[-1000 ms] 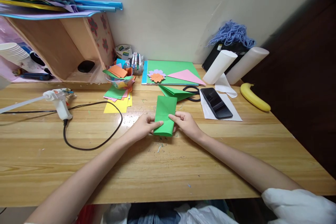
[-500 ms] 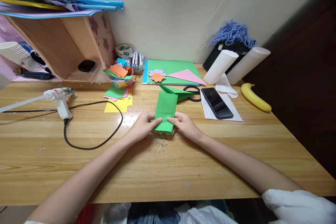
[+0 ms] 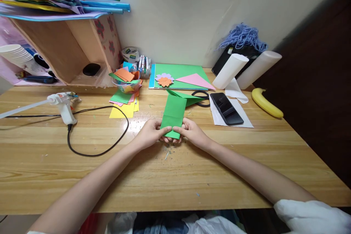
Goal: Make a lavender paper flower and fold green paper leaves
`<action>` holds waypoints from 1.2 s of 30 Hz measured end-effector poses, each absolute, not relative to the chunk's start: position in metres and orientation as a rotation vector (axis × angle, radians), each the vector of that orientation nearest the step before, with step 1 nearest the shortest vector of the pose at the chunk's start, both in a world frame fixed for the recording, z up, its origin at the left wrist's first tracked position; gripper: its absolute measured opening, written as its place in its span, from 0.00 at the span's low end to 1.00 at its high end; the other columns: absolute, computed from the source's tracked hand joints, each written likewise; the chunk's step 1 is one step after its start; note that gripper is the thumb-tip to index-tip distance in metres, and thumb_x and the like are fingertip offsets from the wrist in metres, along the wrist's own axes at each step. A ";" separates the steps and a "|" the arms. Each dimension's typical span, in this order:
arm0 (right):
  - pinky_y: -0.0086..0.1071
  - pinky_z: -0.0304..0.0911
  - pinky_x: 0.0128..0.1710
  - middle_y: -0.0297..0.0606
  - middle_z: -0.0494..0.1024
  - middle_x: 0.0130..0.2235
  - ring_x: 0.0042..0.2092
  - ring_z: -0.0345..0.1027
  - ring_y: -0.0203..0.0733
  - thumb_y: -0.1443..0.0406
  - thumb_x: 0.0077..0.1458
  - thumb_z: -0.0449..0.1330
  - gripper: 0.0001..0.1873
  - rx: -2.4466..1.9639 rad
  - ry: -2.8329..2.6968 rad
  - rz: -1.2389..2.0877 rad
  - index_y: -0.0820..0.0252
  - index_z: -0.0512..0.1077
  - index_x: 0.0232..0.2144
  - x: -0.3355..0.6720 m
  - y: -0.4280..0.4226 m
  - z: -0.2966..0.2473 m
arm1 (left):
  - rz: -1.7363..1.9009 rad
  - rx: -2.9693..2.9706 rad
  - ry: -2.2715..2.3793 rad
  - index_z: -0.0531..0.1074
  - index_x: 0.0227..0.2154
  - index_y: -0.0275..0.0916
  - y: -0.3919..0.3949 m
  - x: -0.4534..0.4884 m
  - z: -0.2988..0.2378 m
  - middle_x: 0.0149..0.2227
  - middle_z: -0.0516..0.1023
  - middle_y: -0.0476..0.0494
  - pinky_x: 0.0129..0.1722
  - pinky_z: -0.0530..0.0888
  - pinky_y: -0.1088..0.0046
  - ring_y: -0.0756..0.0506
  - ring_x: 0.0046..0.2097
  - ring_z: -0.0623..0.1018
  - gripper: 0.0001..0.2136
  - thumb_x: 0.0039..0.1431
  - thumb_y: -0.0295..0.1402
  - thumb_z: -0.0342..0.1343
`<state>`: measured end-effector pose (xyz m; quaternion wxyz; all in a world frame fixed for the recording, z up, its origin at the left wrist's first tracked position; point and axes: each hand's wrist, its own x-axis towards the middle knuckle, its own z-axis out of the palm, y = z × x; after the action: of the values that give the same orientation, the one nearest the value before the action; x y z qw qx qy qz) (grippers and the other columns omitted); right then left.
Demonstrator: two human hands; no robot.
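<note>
Between my hands is a folded sheet of green paper (image 3: 173, 113), held just above the table with a crease across its middle. My left hand (image 3: 151, 131) grips its lower left side, thumb on top and fingers underneath. On the lower right side my right hand (image 3: 192, 131) pinches it the same way, and the two thumb tips nearly meet near the bottom edge. Behind the held sheet lies another folded green paper (image 3: 194, 99), partly covered by it. Black-handled scissors (image 3: 201, 98) lie beneath that piece, their blades hidden.
A glue gun (image 3: 64, 108) with a looping black cord (image 3: 90, 154) lies at left. Paper scraps fill a plastic tub (image 3: 127, 87). A phone (image 3: 227, 109), a banana (image 3: 266, 103) and white paper rolls (image 3: 230, 71) are at right. Paper flowers (image 3: 164, 80) rest on green sheets behind.
My thumbs have slid inward along the green paper and now almost touch. The sheet's top has tilted slightly away and upward, and more fingers show under its bottom edge.
</note>
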<state>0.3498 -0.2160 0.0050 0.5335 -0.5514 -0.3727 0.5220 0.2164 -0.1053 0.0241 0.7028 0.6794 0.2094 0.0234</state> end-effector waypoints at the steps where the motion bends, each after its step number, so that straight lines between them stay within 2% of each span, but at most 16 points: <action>1: 0.25 0.65 0.20 0.33 0.75 0.22 0.22 0.71 0.35 0.55 0.48 0.59 0.18 -1.308 -0.894 1.243 0.62 0.60 0.34 0.350 -0.216 0.005 | 0.056 1.506 0.462 0.70 0.27 0.31 -0.105 0.217 0.023 0.24 0.75 0.42 0.25 0.71 0.77 0.50 0.24 0.74 0.16 0.49 0.43 0.55; 10: 0.24 0.64 0.21 0.34 0.75 0.25 0.23 0.71 0.34 0.57 0.50 0.58 0.17 -1.246 -0.998 1.332 0.61 0.58 0.36 0.351 -0.218 0.008 | 0.101 1.556 0.498 0.69 0.26 0.32 -0.104 0.217 0.019 0.21 0.73 0.45 0.22 0.68 0.79 0.52 0.22 0.72 0.13 0.52 0.40 0.53; 15: 0.24 0.63 0.20 0.33 0.74 0.23 0.22 0.70 0.34 0.58 0.50 0.57 0.16 -1.295 -0.972 1.280 0.61 0.58 0.35 0.349 -0.218 0.005 | 0.156 1.594 0.486 0.68 0.26 0.33 -0.106 0.217 0.017 0.21 0.72 0.47 0.22 0.69 0.78 0.52 0.22 0.72 0.12 0.54 0.40 0.51; 20: 0.26 0.65 0.22 0.31 0.75 0.23 0.23 0.71 0.34 0.62 0.42 0.64 0.21 -1.299 -0.930 1.312 0.61 0.58 0.35 0.348 -0.219 0.004 | 0.173 1.628 0.491 0.67 0.26 0.33 -0.105 0.217 0.016 0.22 0.72 0.46 0.22 0.69 0.77 0.52 0.22 0.71 0.12 0.54 0.39 0.51; 26: 0.25 0.64 0.19 0.35 0.76 0.21 0.21 0.70 0.35 0.56 0.50 0.57 0.17 -1.281 -0.945 1.306 0.62 0.59 0.35 0.350 -0.217 0.004 | 0.165 1.664 0.519 0.67 0.25 0.34 -0.105 0.217 0.023 0.19 0.70 0.49 0.21 0.66 0.79 0.52 0.21 0.70 0.11 0.53 0.38 0.51; 28: 0.25 0.64 0.19 0.36 0.76 0.21 0.21 0.70 0.36 0.54 0.50 0.56 0.18 -1.284 -0.927 1.321 0.64 0.62 0.33 0.353 -0.216 0.005 | 0.102 1.670 0.492 0.67 0.24 0.34 -0.102 0.215 0.026 0.19 0.69 0.50 0.20 0.65 0.80 0.53 0.20 0.69 0.11 0.53 0.38 0.51; 31: 0.24 0.63 0.18 0.40 0.76 0.19 0.18 0.68 0.33 0.52 0.49 0.56 0.21 -1.325 -0.939 1.365 0.67 0.68 0.24 0.356 -0.216 0.005 | 0.004 1.686 0.414 0.68 0.23 0.34 -0.095 0.211 0.029 0.18 0.69 0.50 0.20 0.64 0.80 0.54 0.20 0.68 0.11 0.53 0.38 0.52; 36: 0.22 0.52 0.12 0.40 0.71 0.13 0.13 0.58 0.28 0.51 0.49 0.54 0.28 -1.437 -0.903 1.232 0.68 0.68 0.11 0.355 -0.216 0.005 | 0.072 1.671 0.565 0.70 0.26 0.34 -0.093 0.212 0.028 0.20 0.70 0.48 0.19 0.64 0.80 0.52 0.21 0.70 0.14 0.50 0.43 0.54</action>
<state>0.3546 -0.2160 0.0051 0.4989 -0.5939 -0.3731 0.5090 0.2120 -0.0932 0.0281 0.6351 0.7310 0.2474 0.0316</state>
